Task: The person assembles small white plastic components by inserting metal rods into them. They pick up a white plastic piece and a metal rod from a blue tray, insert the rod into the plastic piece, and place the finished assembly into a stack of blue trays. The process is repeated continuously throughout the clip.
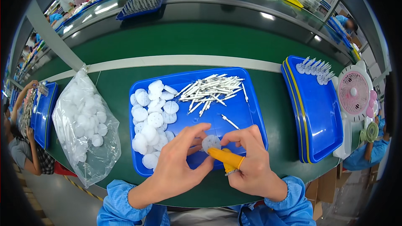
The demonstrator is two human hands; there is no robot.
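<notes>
Over the near edge of a blue tray point(253, 121), both hands meet at a round, translucent white disc point(211, 142) with small holes. My left hand point(173, 165) closes on its left side, thumb below and fingers curled behind. My right hand point(253, 161) wears yellow finger covers point(227, 157) and pinches the disc's right edge. Whether something thin is also held behind the disc is hidden. Similar discs point(155, 119) are heaped in the tray's left part. A pile of thin white sticks point(213, 90) lies at its far side, with a single stick point(230, 121) near my right fingers.
Left of the tray rests a clear plastic bag point(86, 121) of white discs. To the right are stacked blue trays point(316, 121), the top one holding assembled pieces point(316, 69), and a pink-and-white fan point(354, 92). A conveyor point(217, 10) carries a filled tray point(142, 2). Other people work around.
</notes>
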